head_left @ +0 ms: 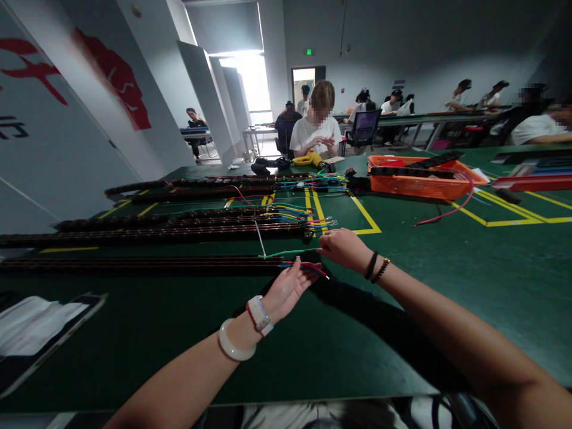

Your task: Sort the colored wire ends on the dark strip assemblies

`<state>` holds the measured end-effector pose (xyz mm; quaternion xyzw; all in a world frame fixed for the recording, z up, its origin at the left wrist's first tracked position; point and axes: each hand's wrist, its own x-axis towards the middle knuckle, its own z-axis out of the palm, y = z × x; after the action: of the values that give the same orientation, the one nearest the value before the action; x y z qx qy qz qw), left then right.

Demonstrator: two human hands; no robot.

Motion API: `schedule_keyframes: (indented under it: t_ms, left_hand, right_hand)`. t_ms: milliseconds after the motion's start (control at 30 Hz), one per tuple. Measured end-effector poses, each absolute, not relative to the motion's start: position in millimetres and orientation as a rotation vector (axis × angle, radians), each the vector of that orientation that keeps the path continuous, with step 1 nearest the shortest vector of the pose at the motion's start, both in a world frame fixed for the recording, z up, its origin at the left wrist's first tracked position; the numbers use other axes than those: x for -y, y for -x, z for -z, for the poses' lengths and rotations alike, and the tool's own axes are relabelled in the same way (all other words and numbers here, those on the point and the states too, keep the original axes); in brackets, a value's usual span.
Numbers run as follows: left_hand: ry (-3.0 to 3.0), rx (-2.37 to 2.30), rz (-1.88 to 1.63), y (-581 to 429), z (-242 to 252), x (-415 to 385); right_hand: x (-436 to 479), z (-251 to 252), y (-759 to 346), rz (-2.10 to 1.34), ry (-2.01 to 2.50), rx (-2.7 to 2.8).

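Note:
Right of centre, my right hand [344,247] is closed, pinching the end of a green wire [292,253]. The wire runs left towards a white cable tie [260,239] that sticks up. My left hand [290,289] is turned palm up with its fingers stretched out. Red wires [315,267] lie across those fingers, their bare tip pointing right; a bit of blue shows beside them. These wires come from the right end of a long black cable carrier [147,265] that lies flat and reaches the left edge of the view.
More cable carriers [156,235] with coloured wire ends lie behind. An orange basket [420,185] stands at the back right, near a yellow heat gun [313,159]. A person [317,128] sits opposite. Yellow tape marks the green table [447,286]. White cloth-like material [40,322] lies at left.

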<state>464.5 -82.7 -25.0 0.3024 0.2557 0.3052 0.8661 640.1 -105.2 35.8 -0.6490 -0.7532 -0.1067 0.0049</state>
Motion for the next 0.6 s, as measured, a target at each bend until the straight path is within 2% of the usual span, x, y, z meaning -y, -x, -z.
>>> schedule_keyframes:
  t_ms: [200, 400, 600]
  left_hand:
    - [-0.644, -0.541, -0.611, -464.9, 23.5, 81.8]
    - [-0.633, -0.571, -0.595, -464.8, 17.6, 84.5]
    - [-0.627, -0.566, -0.593, -464.4, 20.0, 83.1]
  right_hand:
    - [85.6, -2.9, -650.1, 0.380, 1.984, 2.313]
    - [78.4, 6.6, -653.8, 0.571, 1.844, 2.339]
    - [80.0, 9.9, -655.6, 0.428, 1.853, 2.373]
